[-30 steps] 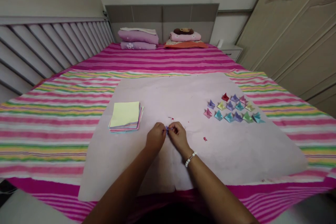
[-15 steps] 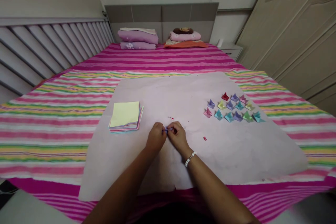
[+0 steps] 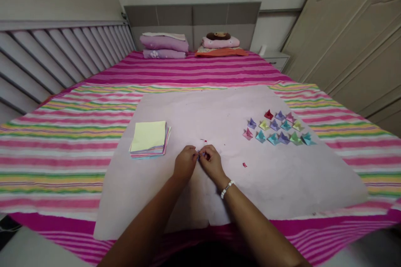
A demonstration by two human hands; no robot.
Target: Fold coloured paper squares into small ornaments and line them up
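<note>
My left hand [image 3: 185, 162] and my right hand [image 3: 211, 162] meet knuckle to knuckle over a large pale pink sheet [image 3: 282, 183] spread on the bed. Both are closed in a pinch on a small purple folded paper piece [image 3: 200, 154], which is mostly hidden by the fingers. A white bead bracelet [image 3: 227, 188] circles my right wrist. A stack of coloured paper squares [image 3: 149, 138] with a yellow top sheet lies to the left of my hands. Several small folded paper shapes [image 3: 278, 132] in purple, blue, green, pink and red lie in rows at the right.
The striped pink bedspread [image 3: 62, 146] covers the bed. Tiny red paper scraps [image 3: 244, 165] lie near my hands. Folded bedding and pillows [image 3: 165, 45] sit at the headboard. A slatted panel [image 3: 46, 62] stands at the left, wardrobe doors [image 3: 354, 46] at the right.
My hands stay in the same spot, with only small finger movements on the purple piece. The view has shifted very slightly.
</note>
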